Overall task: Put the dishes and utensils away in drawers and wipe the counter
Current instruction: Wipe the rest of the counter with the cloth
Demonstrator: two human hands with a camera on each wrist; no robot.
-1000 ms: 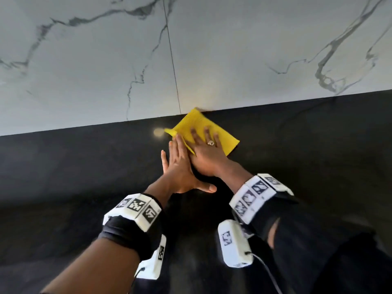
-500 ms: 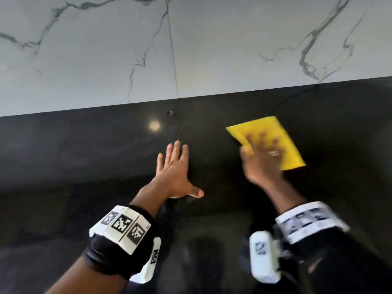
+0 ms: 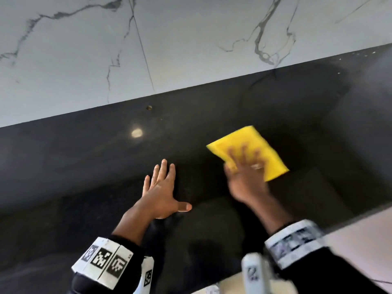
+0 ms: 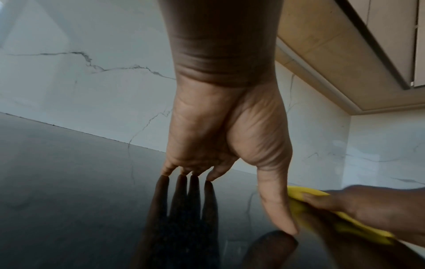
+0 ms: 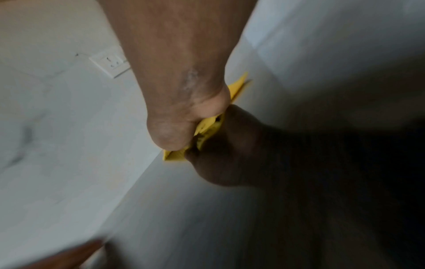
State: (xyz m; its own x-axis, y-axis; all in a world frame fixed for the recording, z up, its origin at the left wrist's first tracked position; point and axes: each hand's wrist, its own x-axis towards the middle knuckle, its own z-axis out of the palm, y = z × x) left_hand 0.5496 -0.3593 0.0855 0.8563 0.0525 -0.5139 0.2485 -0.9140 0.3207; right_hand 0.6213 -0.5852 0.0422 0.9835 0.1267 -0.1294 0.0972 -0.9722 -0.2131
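Bracing on the black counter (image 3: 74,166), your left hand (image 3: 161,194) lies flat with the four fingers straight and close together and the thumb spread out toward the right; the left wrist view shows the fingertips (image 4: 208,179) touching the glossy stone and mirrored in it. Behind it, the white marble backsplash (image 3: 84,60) runs along the counter's far edge, and a bright spot of reflected light (image 3: 136,133) sits on the stone beyond your fingers. To the right, well apart from the left hand, your right hand (image 3: 246,177) presses down on a folded yellow cloth (image 3: 265,145), fingers spread and extended over it, a ring on one finger; the hand is blurred. The cloth lies flat on the counter, partway between the backsplash and the near edge. Marker-patterned bands wrap both wrists.
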